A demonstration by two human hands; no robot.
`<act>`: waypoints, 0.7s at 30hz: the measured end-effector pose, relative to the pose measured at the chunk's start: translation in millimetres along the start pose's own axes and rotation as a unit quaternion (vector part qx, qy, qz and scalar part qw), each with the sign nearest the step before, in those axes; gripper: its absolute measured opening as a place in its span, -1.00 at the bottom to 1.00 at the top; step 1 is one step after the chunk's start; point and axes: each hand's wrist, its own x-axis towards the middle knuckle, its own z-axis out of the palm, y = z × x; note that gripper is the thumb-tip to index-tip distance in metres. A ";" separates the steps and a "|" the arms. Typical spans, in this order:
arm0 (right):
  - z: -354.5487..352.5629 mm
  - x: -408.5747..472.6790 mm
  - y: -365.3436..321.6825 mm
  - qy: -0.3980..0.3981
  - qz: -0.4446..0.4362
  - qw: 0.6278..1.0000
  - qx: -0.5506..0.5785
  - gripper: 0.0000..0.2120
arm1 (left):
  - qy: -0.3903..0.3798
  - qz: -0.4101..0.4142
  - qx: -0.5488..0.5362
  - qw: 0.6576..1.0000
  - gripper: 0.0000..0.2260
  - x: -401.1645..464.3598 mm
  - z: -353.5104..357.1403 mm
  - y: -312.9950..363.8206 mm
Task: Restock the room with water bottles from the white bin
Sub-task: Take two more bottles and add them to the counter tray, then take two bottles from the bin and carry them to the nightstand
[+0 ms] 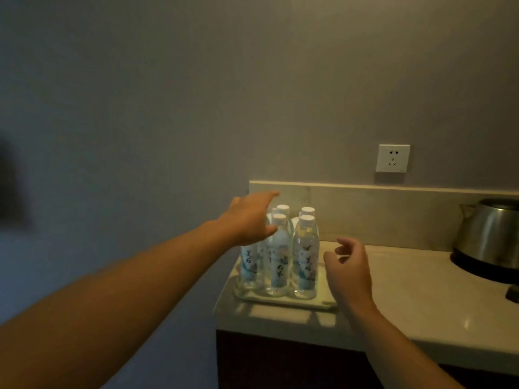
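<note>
Several clear water bottles [305, 256] with white caps and pale blue labels stand upright, packed close on a light tray [323, 304] at the left end of a pale countertop [407, 301]. My left hand [250, 217] hovers at the top left of the group, fingers spread, covering part of the left bottles; it holds nothing. To the right of the bottles my right hand [349, 272] floats above the tray's right edge, fingers loosely curled and apart, empty. No white bin is in view.
A steel electric kettle [488, 237] on a dark base stands at the counter's right end. A white wall socket [392, 158] sits above the low backsplash [393, 214]. The counter tops a dark cabinet [280, 363]; its left edge drops off beside the tray.
</note>
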 end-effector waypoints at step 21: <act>479.3 -311.5 -48.1 -0.554 0.118 0.772 -0.289 -0.77 | 0.219 -0.547 -0.084 0.804 -0.53 -619.4 -128.9 -457.7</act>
